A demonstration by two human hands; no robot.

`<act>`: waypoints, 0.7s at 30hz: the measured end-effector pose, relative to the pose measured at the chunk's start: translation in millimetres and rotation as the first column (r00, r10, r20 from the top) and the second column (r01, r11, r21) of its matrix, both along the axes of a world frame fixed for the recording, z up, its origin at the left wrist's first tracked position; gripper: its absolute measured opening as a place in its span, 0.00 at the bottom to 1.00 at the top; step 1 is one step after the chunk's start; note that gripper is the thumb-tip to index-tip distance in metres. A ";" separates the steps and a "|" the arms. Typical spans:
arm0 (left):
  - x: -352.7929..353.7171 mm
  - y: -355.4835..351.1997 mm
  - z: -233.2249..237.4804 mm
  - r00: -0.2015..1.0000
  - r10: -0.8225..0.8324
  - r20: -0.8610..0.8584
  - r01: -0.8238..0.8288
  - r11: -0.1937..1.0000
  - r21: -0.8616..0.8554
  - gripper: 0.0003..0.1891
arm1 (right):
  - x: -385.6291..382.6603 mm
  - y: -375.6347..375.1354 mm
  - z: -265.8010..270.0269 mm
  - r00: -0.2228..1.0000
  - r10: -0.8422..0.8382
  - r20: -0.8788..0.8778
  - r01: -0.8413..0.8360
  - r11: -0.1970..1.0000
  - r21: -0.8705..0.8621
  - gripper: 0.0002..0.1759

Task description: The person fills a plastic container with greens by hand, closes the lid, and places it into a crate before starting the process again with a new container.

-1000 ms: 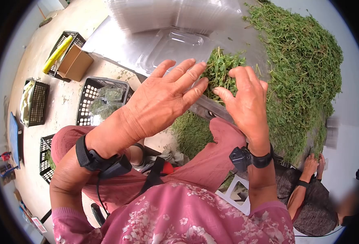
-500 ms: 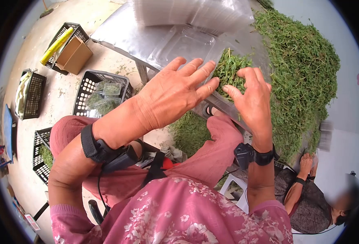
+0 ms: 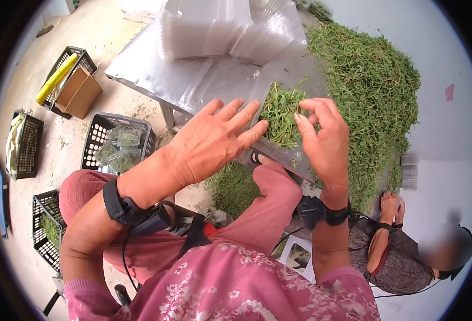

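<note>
Left hand [image 3: 212, 140] open, back upward, fingers spread beside small bunch of greens [image 3: 279, 119] on shiny metal table [image 3: 139, 60]. Right hand [image 3: 327, 139] at bunch's right edge, fingers curled toward thumb; cannot tell whether sprig is pinched. Beyond: stacked clear trays [image 3: 204, 29]; at right, large heap of greens [image 3: 364, 85], co-worker [image 3: 393, 257] near its lower end. Left: black crates [image 3: 150, 140], pale floor [image 3: 62, 145]. Since half second ago, right thumb and fingertips closer together.
</note>
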State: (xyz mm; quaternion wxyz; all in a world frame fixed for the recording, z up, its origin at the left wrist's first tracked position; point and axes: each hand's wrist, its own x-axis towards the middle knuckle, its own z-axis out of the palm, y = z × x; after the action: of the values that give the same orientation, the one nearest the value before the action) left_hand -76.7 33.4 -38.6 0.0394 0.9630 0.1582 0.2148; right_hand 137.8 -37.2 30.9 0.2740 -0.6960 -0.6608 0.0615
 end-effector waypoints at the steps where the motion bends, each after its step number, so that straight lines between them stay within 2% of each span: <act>1: 0.5 -0.7 -0.2 1.000 -0.003 -0.005 0.003 1.000 -0.002 0.32 | -3.1 3.0 -1.2 1.000 0.022 0.001 -0.022 0.999 0.023 0.13; 3: 1.0 0.4 0.5 1.000 -0.007 -0.016 0.007 1.000 -0.005 0.32 | -5.9 10.9 -5.1 0.996 0.083 0.017 -0.084 0.994 0.066 0.14; 4: 1.1 1.1 0.9 1.000 0.009 -0.020 -0.008 0.999 0.053 0.27 | -5.1 15.1 -10.6 0.992 0.121 0.029 -0.123 0.989 0.080 0.14; 5: 1.3 1.7 0.3 1.000 0.002 -0.023 -0.001 1.000 0.025 0.29 | -2.2 18.9 -16.8 0.987 0.156 0.041 -0.159 0.983 0.094 0.14; 6: 1.1 2.0 -0.9 1.000 -0.009 -0.023 0.009 1.000 -0.004 0.31 | 3.3 22.3 -24.2 0.973 0.214 0.081 -0.217 0.976 0.030 0.14; 9: 1.3 2.2 -0.4 0.999 -0.011 -0.046 0.010 1.000 -0.024 0.33 | 6.7 30.2 -37.8 0.961 0.208 0.181 -0.204 0.978 -0.041 0.12; 10: 2.2 1.6 0.3 0.999 -0.010 -0.053 0.009 1.000 -0.019 0.33 | 4.2 30.6 -36.2 0.968 0.188 0.167 -0.179 0.982 -0.067 0.09; 14: 5.1 3.0 2.0 0.999 -0.022 -0.035 0.020 0.998 -0.051 0.32 | 1.1 23.7 -34.3 0.935 0.208 0.288 -0.220 0.975 0.012 0.10; 18: 6.3 2.9 1.1 0.999 -0.016 -0.039 0.016 1.000 -0.008 0.33 | 11.9 14.2 -24.9 0.963 0.230 0.137 -0.244 0.965 0.094 0.12; 21: 6.1 1.6 4.9 0.998 -0.011 -0.058 0.011 1.000 -0.008 0.34 | 22.5 2.4 -3.2 0.977 0.139 0.164 -0.172 0.963 0.209 0.10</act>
State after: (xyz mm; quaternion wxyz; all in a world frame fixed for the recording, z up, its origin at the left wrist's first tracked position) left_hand -70.5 35.0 -33.7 0.0399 0.9695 0.1548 0.1860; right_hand 160.3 -34.8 27.6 0.2944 -0.6095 -0.7349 -0.0431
